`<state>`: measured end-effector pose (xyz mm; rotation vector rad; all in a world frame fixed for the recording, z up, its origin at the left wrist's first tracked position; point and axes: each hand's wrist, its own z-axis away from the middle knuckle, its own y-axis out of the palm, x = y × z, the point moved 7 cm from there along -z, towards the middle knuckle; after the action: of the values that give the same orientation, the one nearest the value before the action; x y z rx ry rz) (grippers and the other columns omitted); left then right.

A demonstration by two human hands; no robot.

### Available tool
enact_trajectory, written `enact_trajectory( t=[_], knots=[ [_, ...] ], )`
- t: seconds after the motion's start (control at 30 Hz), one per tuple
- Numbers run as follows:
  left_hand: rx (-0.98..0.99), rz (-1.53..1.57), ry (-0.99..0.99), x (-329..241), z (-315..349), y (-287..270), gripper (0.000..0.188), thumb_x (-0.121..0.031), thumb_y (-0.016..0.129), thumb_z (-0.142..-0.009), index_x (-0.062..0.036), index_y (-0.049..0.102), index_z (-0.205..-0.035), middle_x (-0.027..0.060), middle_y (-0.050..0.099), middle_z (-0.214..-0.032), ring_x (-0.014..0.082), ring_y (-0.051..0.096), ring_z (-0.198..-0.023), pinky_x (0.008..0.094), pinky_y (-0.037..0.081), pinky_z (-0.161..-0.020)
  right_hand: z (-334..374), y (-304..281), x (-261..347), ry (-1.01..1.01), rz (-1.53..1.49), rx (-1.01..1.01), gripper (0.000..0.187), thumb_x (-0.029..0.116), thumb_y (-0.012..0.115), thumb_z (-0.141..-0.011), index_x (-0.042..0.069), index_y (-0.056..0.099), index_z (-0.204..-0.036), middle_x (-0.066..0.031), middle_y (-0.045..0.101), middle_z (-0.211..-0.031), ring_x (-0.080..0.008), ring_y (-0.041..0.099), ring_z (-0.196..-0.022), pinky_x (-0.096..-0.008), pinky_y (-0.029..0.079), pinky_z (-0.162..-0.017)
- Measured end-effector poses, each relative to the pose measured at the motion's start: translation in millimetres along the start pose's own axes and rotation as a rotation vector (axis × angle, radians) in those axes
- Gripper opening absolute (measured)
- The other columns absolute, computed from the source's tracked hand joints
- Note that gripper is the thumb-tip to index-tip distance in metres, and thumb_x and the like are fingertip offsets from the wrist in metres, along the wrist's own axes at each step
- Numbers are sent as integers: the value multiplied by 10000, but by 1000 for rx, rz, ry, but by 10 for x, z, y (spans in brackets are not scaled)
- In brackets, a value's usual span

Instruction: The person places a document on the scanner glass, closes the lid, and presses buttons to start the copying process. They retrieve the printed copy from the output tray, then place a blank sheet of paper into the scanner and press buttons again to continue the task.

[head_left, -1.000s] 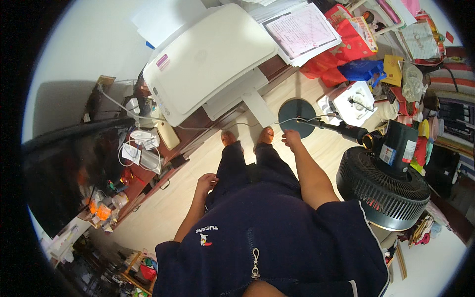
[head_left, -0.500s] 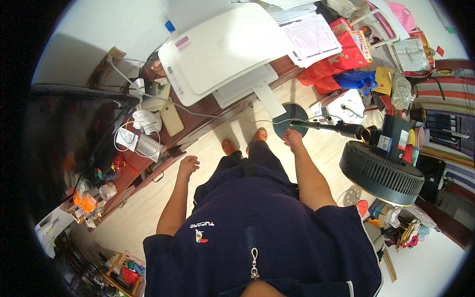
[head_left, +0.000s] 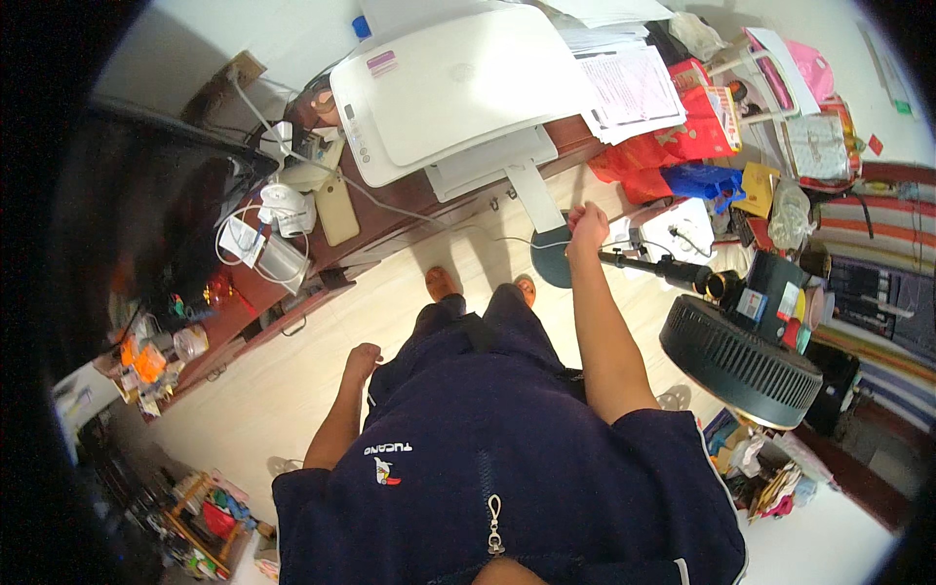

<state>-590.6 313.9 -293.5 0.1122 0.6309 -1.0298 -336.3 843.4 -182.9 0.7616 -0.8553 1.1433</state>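
Note:
My right hand [head_left: 588,232] reaches forward above the dark round base [head_left: 552,261] of a standing fan, close to the paper flap of a white printer [head_left: 458,88]. Its fingers are loosely bent and a little apart, and I see nothing held in them. A thin pale cable [head_left: 409,216] runs toward this hand and passes out of sight behind it; no grip on it shows. Beside my left thigh hangs my left hand [head_left: 364,362], its fingers curled in, with nothing visible in it.
The fan head [head_left: 741,359] stands close to my right forearm. Papers [head_left: 632,93] and a red bag [head_left: 673,136] lie right of the printer. A phone [head_left: 337,212] and a white adapter [head_left: 285,207] sit on the dark desk, left. An open drawer [head_left: 302,307] juts out.
My right hand has moved forward and slightly right, toward the printer flap. My left hand has drawn back toward my thigh, its fingers now more curled. My feet have shifted.

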Motion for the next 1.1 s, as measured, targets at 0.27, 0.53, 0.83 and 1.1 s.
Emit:
enact_trajectory(
  t=[0.27, 0.53, 0.83, 1.1],
  knots=[
    [-35, 59, -101, 46, 619, 1163, 214, -192, 531, -840, -5, 612, -905, 88, 632, -741, 173, 604, -673, 291, 484, -588, -268, 804, -5, 325, -7, 247, 128, 187, 476, -880, 84, 501, -951, -26, 568, -800, -140, 548, -668, -281, 462, -584],
    [-208, -285, -9, 636, 1002, 2029, 290, -286, 546, -815, -29, 642, -911, 153, 653, -823, 278, 631, -783, 341, 485, -702, -275, 931, -37, 435, 4, 273, 264, 163, 412, -902, 33, 457, -1127, -90, 560, -1003, -221, 576, -788, -341, 482, -697],
    [-255, -4, -69, 1239, 1377, 2444, 249, -219, 560, -824, -9, 637, -934, 120, 663, -826, 202, 635, -752, 303, 490, -671, -336, 1036, 117, 425, 76, 323, 347, 187, 389, -920, 78, 396, -1250, -61, 518, -1116, -243, 572, -908, -355, 467, -740],
    [-263, 263, -4, 2348, 1415, 2731, 233, -181, 588, -834, 31, 626, -923, 71, 644, -796, 141, 591, -723, 254, 472, -662, -508, 1254, -134, 378, 174, 349, 275, 221, 445, -890, 67, 475, -1116, -49, 543, -1033, -218, 579, -781, -349, 470, -657]
  ],
)
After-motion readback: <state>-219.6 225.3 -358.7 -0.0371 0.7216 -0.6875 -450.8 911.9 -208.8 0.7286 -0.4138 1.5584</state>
